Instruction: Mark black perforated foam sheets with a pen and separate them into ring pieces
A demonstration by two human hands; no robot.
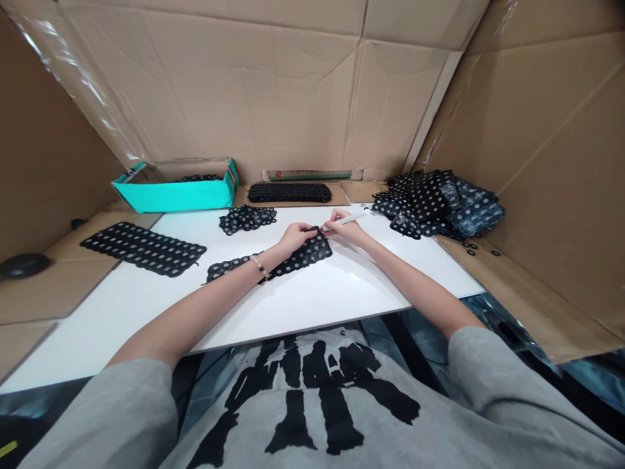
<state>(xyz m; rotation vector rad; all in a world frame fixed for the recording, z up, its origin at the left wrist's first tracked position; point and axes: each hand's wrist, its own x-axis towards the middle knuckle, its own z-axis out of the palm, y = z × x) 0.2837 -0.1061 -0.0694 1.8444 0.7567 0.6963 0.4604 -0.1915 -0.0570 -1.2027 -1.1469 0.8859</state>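
A long black perforated sheet (293, 259) full of round holes lies across the white board (317, 296). My left hand (296, 235) rests on the sheet's far end, fingers curled and pressing it down. My right hand (346, 229) is closed round a white pen-like tool (347, 219), whose tip touches the sheet's right end beside my left fingers. A bead bracelet is on my left wrist.
Another perforated sheet (142, 247) lies at the left, a small heap of black pieces (247, 218) behind my hands, a black strip (289, 192) at the back. A teal box (176, 192) stands back left, a pile of sheets (434, 202) at right with loose rings (471, 247). Cardboard walls surround everything.
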